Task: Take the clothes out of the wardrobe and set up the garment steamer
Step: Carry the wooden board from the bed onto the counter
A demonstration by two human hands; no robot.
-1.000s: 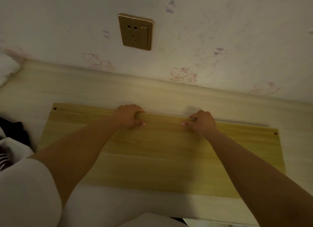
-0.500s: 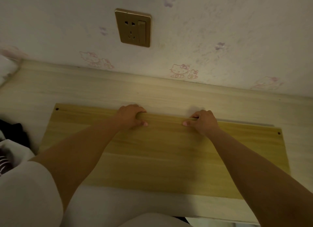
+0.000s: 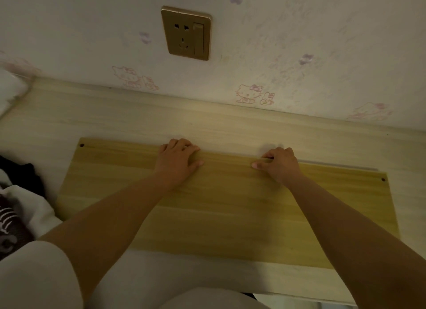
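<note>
A: Right — both hands on the yellow wooden board's (image 3: 230,205) far edge. Left hand (image 3: 176,160) curled over it at 11 o'clock, right hand (image 3: 279,164) at 1 o'clock, fingers hooked behind, thumbs on top.

B: Risks?

A: Judgement only: fingers could get pinched between the edge and the pale surface (image 3: 207,129) behind it. With both grips near the middle, the long board might tip or swing at one end.

B: Clothes, steamer?

A: No steamer or wardrobe in view. Dark and white fabric (image 3: 16,207) at 9 o'clock, cut off by the frame; can't tell what garment. Wall socket (image 3: 186,33) at 12 o'clock. Board's underside hidden.
</note>
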